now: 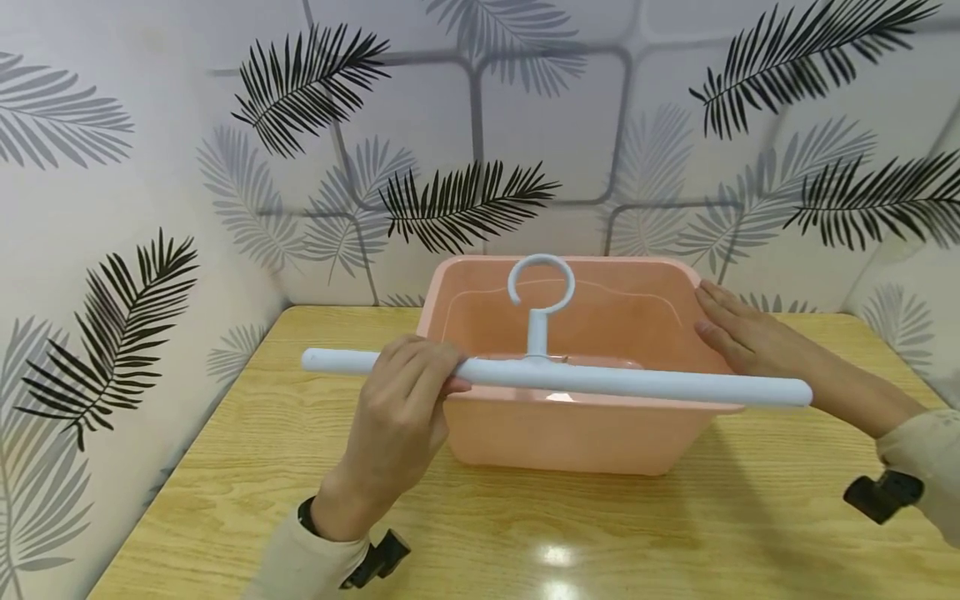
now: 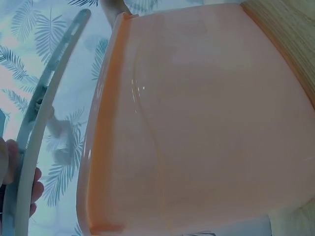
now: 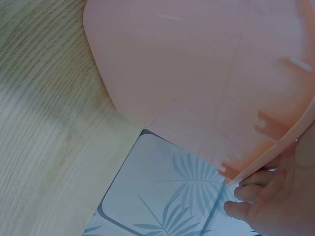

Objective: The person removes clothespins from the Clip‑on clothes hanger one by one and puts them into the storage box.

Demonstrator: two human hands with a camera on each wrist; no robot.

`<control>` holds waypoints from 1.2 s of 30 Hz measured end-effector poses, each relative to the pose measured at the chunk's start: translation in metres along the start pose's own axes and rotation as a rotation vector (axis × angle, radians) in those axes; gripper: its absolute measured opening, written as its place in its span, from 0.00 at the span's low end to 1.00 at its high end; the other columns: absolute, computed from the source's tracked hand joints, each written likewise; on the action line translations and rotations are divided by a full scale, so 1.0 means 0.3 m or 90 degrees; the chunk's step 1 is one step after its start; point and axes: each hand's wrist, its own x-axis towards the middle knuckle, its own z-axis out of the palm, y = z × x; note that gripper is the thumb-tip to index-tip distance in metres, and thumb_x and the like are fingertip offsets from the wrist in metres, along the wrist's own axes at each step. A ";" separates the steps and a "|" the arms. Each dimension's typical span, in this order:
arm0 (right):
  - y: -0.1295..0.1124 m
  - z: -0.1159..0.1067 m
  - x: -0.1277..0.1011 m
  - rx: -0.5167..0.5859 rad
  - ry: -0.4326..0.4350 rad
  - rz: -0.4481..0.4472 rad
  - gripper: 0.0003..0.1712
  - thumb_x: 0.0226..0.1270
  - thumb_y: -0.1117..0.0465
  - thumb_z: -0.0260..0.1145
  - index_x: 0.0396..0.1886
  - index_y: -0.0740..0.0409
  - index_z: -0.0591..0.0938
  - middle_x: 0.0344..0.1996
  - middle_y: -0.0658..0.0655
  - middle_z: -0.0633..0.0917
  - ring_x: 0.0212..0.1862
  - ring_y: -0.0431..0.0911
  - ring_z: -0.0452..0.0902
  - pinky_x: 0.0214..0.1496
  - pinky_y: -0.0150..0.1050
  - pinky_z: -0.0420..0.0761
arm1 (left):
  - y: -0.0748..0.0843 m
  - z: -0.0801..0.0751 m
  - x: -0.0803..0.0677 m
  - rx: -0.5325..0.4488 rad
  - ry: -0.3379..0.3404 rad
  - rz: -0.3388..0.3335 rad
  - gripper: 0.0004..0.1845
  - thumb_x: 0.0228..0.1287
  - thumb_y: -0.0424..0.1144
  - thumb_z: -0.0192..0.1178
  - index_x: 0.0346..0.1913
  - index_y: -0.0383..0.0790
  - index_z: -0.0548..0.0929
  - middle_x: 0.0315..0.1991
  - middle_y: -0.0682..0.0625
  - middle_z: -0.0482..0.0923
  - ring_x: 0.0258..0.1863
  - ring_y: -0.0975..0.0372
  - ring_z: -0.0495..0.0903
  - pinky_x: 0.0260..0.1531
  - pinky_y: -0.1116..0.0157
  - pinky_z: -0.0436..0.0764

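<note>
My left hand (image 1: 408, 400) grips a white hanger (image 1: 645, 383) left of its neck, with fingers wrapped over the long straight bar. The hanger's round hook (image 1: 572, 287) points up. It is held level above the near rim of a peach plastic basin (image 1: 562, 437). In the left wrist view the hanger (image 2: 37, 132) stays apart from the basin's rim (image 2: 93, 128). My right hand (image 1: 750, 333) holds the basin's right rim near the far corner. In the right wrist view, fingers (image 3: 253, 191) bend down outside that rim (image 3: 275, 150). The basin's floor is mostly hidden behind the bar.
The basin stands on a wood-grain table (image 1: 495, 533), close to the back wall (image 1: 540, 133) with its leaf pattern. Another patterned wall (image 1: 150, 192) borders the table's left side. Black wrist cameras (image 1: 378, 558) are strapped to both wrists.
</note>
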 end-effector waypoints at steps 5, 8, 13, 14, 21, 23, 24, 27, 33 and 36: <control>-0.004 0.001 -0.009 0.006 0.003 -0.004 0.34 0.80 0.54 0.40 0.73 0.74 0.47 0.73 0.74 0.45 0.73 0.68 0.38 0.69 0.65 0.46 | 0.006 -0.004 -0.011 -0.013 -0.024 -0.016 0.15 0.73 0.37 0.50 0.36 0.27 0.80 0.30 0.42 0.81 0.32 0.52 0.79 0.41 0.60 0.79; -0.009 0.001 -0.015 0.009 0.000 -0.003 0.35 0.81 0.53 0.39 0.73 0.73 0.46 0.73 0.73 0.44 0.74 0.67 0.36 0.70 0.64 0.44 | 0.012 -0.004 -0.017 -0.027 -0.040 -0.029 0.15 0.72 0.37 0.50 0.37 0.27 0.80 0.32 0.41 0.81 0.35 0.52 0.79 0.46 0.59 0.79; -0.012 0.001 -0.018 0.010 -0.002 0.004 0.35 0.81 0.52 0.39 0.74 0.72 0.45 0.74 0.72 0.43 0.74 0.66 0.36 0.69 0.65 0.44 | 0.016 0.000 -0.025 -0.035 -0.034 -0.032 0.14 0.72 0.37 0.51 0.38 0.27 0.81 0.33 0.42 0.81 0.36 0.51 0.78 0.48 0.59 0.78; -0.012 0.002 -0.018 0.010 -0.003 0.005 0.35 0.81 0.52 0.39 0.74 0.72 0.45 0.74 0.72 0.43 0.74 0.66 0.35 0.69 0.65 0.44 | 0.017 0.001 -0.026 -0.039 -0.032 -0.031 0.14 0.72 0.36 0.51 0.38 0.26 0.82 0.33 0.42 0.81 0.36 0.51 0.78 0.47 0.59 0.77; -0.009 0.002 -0.016 0.005 0.001 0.003 0.34 0.81 0.52 0.38 0.74 0.72 0.46 0.74 0.72 0.43 0.74 0.66 0.36 0.70 0.64 0.44 | 0.022 0.001 -0.033 -0.046 -0.021 -0.022 0.14 0.72 0.35 0.51 0.42 0.27 0.84 0.34 0.42 0.79 0.36 0.51 0.76 0.43 0.59 0.76; -0.010 0.002 -0.016 0.005 0.001 0.003 0.34 0.81 0.52 0.39 0.74 0.72 0.46 0.74 0.72 0.43 0.74 0.66 0.36 0.70 0.64 0.44 | 0.024 -0.002 -0.033 -0.050 -0.019 -0.022 0.14 0.72 0.35 0.52 0.42 0.27 0.85 0.33 0.42 0.79 0.36 0.51 0.76 0.42 0.58 0.76; -0.011 0.002 -0.016 0.006 0.000 0.004 0.34 0.81 0.52 0.39 0.74 0.72 0.46 0.74 0.72 0.43 0.74 0.66 0.36 0.69 0.64 0.45 | 0.026 -0.004 -0.033 -0.052 -0.019 -0.022 0.14 0.72 0.34 0.52 0.42 0.27 0.85 0.33 0.42 0.79 0.36 0.51 0.76 0.42 0.58 0.76; -0.012 0.002 -0.015 0.009 -0.003 0.005 0.34 0.81 0.52 0.39 0.74 0.72 0.46 0.74 0.72 0.43 0.74 0.66 0.36 0.69 0.65 0.44 | 0.031 -0.012 -0.033 -0.050 -0.020 -0.026 0.13 0.72 0.34 0.51 0.41 0.28 0.84 0.34 0.42 0.79 0.36 0.51 0.76 0.43 0.58 0.77; -0.014 0.003 -0.014 0.008 -0.007 0.008 0.35 0.81 0.52 0.38 0.74 0.72 0.46 0.74 0.73 0.43 0.74 0.67 0.36 0.69 0.65 0.45 | 0.047 -0.031 -0.044 -0.037 -0.025 -0.037 0.13 0.73 0.34 0.50 0.38 0.28 0.82 0.33 0.42 0.79 0.36 0.50 0.76 0.42 0.58 0.77; -0.015 0.003 -0.013 0.008 -0.008 0.006 0.35 0.81 0.52 0.38 0.73 0.73 0.45 0.73 0.73 0.42 0.74 0.67 0.36 0.69 0.65 0.44 | 0.056 -0.038 -0.052 -0.034 -0.029 -0.041 0.13 0.73 0.34 0.50 0.38 0.28 0.82 0.32 0.43 0.78 0.35 0.50 0.76 0.42 0.59 0.77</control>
